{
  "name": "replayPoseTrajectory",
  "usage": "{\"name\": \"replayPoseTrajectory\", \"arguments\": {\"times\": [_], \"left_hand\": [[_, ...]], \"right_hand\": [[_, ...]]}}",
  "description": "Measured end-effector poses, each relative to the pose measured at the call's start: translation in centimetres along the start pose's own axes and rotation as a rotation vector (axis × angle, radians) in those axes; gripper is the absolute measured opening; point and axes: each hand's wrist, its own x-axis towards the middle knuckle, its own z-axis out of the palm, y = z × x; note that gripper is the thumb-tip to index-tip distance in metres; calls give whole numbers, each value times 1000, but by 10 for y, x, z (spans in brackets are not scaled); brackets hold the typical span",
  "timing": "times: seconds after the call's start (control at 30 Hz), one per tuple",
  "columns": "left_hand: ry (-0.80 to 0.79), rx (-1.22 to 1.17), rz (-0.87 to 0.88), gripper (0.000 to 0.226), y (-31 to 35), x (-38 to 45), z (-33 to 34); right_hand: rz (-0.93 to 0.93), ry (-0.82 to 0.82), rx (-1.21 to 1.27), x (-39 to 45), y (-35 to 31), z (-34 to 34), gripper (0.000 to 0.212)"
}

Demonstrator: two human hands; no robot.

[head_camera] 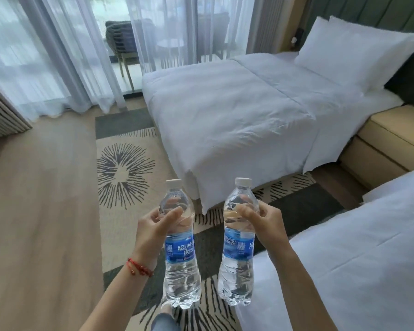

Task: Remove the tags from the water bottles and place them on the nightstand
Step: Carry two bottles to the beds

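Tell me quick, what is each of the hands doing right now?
Left hand: closed, gripping the upper body of the left water bottle.
Right hand: closed, gripping the upper body of the right water bottle.

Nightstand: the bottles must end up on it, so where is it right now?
In the head view the nightstand stands at the far right, between the two beds, beyond the right hand.

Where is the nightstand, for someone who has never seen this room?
Find the far bed with the two white pillows. The nightstand is the low beige cabinet at that bed's head end, at the right edge. It is the only tan piece among white bedding.
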Motion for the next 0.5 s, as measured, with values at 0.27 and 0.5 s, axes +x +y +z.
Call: {"name": "replayPoseTrajectory", "arguments": {"times": [0.27,0.5], "left_hand": [[-226,29,-21,44,26,151,29],[-407,83,-55,34,46,270,61]], "right_hand": [[-24,234,12,105,-7,5,31],[-8,463,-26,178,-14,9,24]]}}
